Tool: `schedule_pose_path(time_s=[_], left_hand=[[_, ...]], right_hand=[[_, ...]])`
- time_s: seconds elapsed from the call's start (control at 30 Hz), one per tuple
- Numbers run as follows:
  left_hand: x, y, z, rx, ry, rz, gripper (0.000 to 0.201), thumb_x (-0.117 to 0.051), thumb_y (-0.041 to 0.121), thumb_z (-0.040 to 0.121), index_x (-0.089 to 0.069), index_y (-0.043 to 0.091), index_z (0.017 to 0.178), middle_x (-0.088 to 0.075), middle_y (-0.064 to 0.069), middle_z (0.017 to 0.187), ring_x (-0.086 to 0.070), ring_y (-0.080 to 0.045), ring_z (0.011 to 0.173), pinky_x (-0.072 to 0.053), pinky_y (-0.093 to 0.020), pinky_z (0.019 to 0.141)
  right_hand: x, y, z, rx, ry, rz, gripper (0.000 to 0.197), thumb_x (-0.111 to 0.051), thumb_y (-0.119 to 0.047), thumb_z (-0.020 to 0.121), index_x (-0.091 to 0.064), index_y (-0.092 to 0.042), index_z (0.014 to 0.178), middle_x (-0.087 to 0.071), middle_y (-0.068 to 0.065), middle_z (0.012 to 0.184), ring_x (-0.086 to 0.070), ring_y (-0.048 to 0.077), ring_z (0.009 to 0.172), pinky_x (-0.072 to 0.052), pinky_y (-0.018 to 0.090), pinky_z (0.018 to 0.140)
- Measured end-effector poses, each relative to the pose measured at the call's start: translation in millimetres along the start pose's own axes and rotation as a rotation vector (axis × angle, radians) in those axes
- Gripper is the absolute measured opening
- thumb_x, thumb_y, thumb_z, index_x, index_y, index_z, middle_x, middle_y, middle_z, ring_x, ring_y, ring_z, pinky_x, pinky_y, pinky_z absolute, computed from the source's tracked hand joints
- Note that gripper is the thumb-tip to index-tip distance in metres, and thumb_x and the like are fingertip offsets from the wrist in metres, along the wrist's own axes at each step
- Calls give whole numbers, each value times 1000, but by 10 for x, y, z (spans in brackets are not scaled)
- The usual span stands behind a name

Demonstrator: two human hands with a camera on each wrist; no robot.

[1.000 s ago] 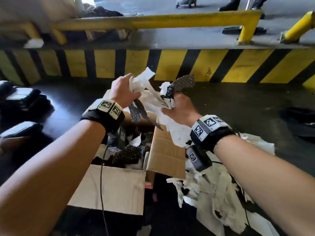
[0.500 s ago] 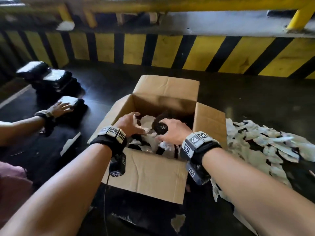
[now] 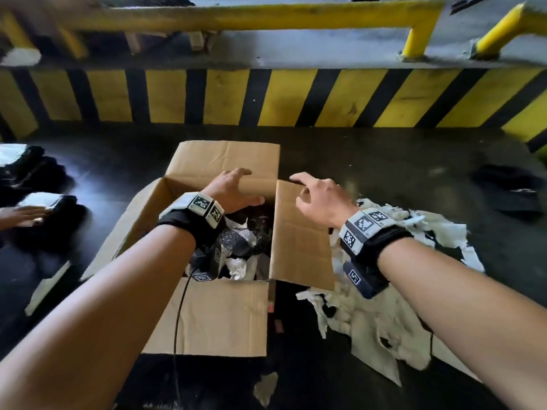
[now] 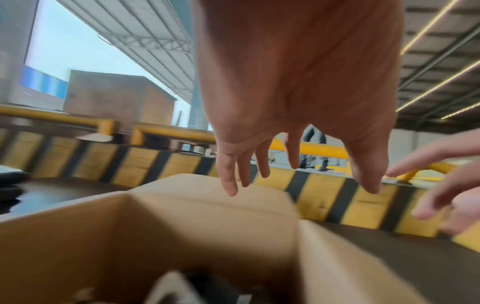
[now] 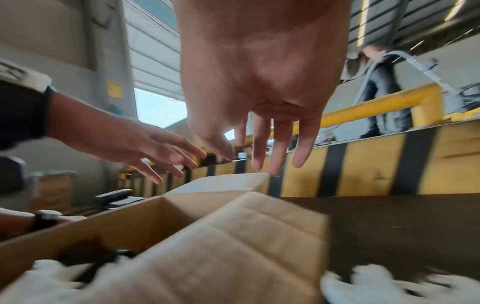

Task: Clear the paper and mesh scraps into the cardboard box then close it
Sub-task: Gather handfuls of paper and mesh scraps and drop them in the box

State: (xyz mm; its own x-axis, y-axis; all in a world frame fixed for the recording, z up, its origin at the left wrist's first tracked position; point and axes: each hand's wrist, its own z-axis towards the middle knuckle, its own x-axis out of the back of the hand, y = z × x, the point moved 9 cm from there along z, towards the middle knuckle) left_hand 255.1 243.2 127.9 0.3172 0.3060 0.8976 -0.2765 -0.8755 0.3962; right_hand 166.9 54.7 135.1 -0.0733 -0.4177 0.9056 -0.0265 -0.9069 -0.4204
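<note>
An open cardboard box (image 3: 207, 318) stands on the dark floor with its flaps spread. White paper and black mesh scraps (image 3: 239, 250) lie inside it. My left hand (image 3: 233, 187) hovers over the box's far side with fingers spread, holding nothing. My right hand (image 3: 316, 193) is above the far end of the right flap (image 3: 299, 238), fingers straight and empty. A pile of torn white paper and mesh scraps (image 3: 384, 315) lies on the floor right of the box. Both wrist views show an empty hand, the left hand (image 4: 298, 181) and the right hand (image 5: 259, 160), above the box (image 4: 182, 226) (image 5: 233, 236).
A yellow-and-black striped kerb (image 3: 281, 96) with a yellow rail (image 3: 236, 16) runs behind the box. Black bundles (image 3: 38, 214) lie at the left, where another person's hand (image 3: 20, 216) rests. A dark item (image 3: 509, 187) lies at the far right.
My hands carried a bundle of paper and mesh into the box, let it go, and have risen empty toward the box's far side and right flap.
</note>
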Motion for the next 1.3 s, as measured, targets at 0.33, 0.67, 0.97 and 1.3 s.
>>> schedule_pose_path(time_s=[0.33, 0.67, 0.97, 1.3], left_hand=[[-1424, 2214, 244, -233, -263, -71, 95, -82, 51, 70, -32, 31, 149, -44, -7, 145, -44, -27, 131, -38, -38, 103], [-3222, 1629, 126, 54, -619, 216, 154, -96, 48, 42, 20, 59, 142, 22, -12, 162, 0, -49, 147, -29, -71, 107], [-3787, 1290, 22, 155, -576, 260, 163, -97, 49, 32, 31, 66, 132, 48, 5, 150, 28, -54, 139, -20, -79, 103], [-3685, 1578, 258, 86, -404, 149, 63, -83, 16, 70, -44, 32, 118, -27, -6, 138, -38, -38, 122, -51, -50, 88]], right_hand=[[189, 2497, -517, -341, -370, -140, 111, -82, -48, 61, -17, -40, 151, -31, 10, 151, -39, 38, 136, -39, 46, 109], [-1170, 2909, -1182, -113, -848, -142, 151, -93, -57, 41, 19, -60, 143, 31, -3, 159, 27, 42, 144, -4, 72, 113], [-1698, 3038, -1193, 2, -772, -249, 159, -92, -59, 25, 20, -66, 138, 24, -9, 161, 14, 51, 145, -10, 91, 89], [-1443, 3033, -972, 59, -572, -173, 65, -77, -39, 71, -43, -33, 126, -37, 8, 122, -41, 31, 113, -51, 53, 85]])
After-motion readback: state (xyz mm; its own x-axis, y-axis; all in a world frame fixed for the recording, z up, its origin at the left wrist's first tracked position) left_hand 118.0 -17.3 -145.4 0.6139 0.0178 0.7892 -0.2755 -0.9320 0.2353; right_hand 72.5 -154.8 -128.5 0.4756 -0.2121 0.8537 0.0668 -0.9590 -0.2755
